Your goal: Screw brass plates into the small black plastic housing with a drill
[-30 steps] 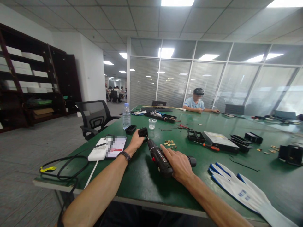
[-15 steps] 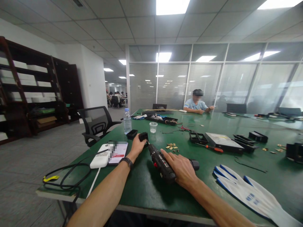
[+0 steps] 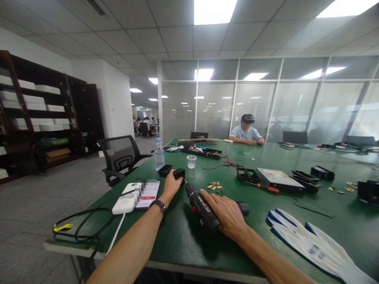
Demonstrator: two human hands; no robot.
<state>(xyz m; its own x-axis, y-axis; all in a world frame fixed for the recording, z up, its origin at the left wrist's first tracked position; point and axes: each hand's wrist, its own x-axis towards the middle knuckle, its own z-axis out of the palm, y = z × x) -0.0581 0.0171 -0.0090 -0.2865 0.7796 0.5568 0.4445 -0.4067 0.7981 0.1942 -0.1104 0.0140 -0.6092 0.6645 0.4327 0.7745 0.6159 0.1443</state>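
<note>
My left hand [image 3: 173,184] is closed around a small black plastic part [image 3: 179,173] over the table. In my right hand [image 3: 225,213] is a black cordless drill [image 3: 202,208], lying sideways with its bit pointing at the black part. The bit's tip is at or very near the part; whether it touches I cannot tell. Just beyond the drill lies a pile of small brass-coloured pieces [image 3: 214,185]. A black open tray [image 3: 165,170] sits beside my left hand. Behind the part stands a clear plastic cup [image 3: 191,161].
A water bottle [image 3: 159,154] stands at the back left, near a phone [image 3: 148,194] and white power bank [image 3: 126,199] with cables. To the right are a screwdriver [image 3: 268,188], a grey metal box [image 3: 278,179] and white-blue gloves [image 3: 314,244]. Another person [image 3: 246,132] sits across the table [image 3: 166,244].
The drill and the black part stay almost where they were. The view has tilted slightly up. Across the table, the other person's hands have come down and closer together.
</note>
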